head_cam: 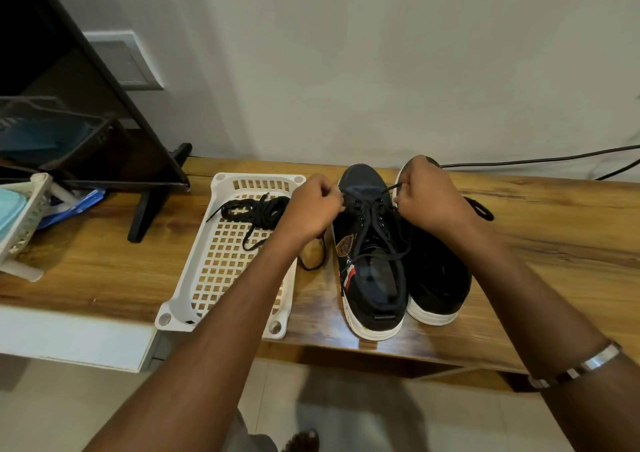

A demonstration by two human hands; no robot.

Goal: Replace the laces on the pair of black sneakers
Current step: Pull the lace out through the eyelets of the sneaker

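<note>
Both hands at the toe end of the near sneaker, one to each side of the eyelets.

We see the left hand (313,206) and right hand (424,197) curled, each pinching the lace (375,225) on the left sneaker (372,264), whose long axis points away from us (the spare laces (254,209) lie in the basket (194,299), nearer our left).

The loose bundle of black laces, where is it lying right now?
In the head view the bundled black lace lies in the far end of the white basket, left of the sneakers, beside the left hand.
</note>
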